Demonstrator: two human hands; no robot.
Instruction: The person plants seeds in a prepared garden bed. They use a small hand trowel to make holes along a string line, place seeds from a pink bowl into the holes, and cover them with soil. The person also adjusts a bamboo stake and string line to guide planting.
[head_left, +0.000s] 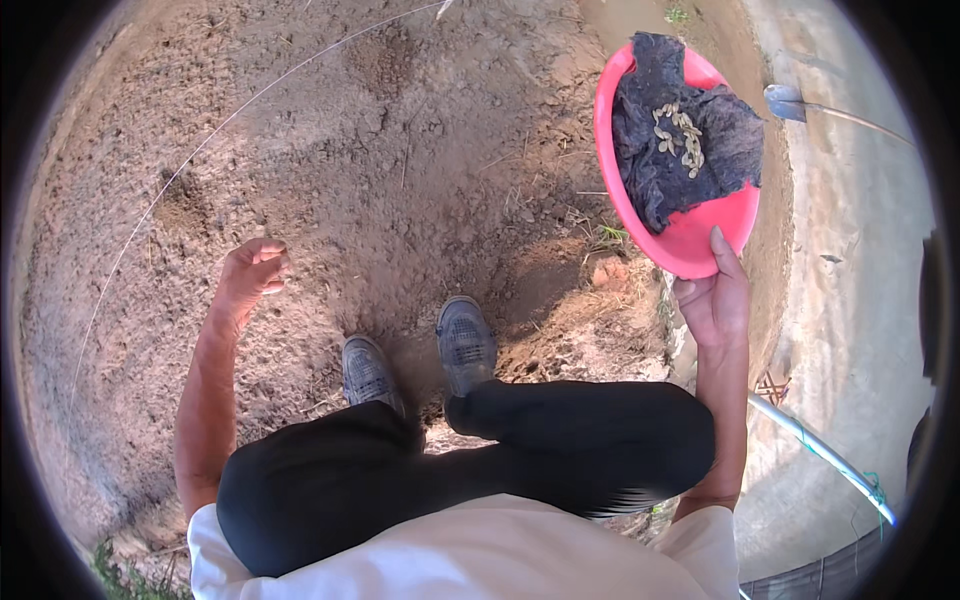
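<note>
My right hand grips the near rim of a pink plastic basin, thumb on the inside and fingers beneath. A dark, crumpled cloth lines the basin and hangs over its far and right edges. Several pale flat seeds lie in a loose cluster on the cloth. Over the bare soil on the left is my left hand, its fingers curled. Whether something small sits between those fingertips cannot be told.
Bare, rough soil spreads ahead and left, crossed by a thin pale line. My shoes stand on it. On the concrete at right lie a shovel and a light pole with green string. Dry grass and a small soil hollow lie near the basin.
</note>
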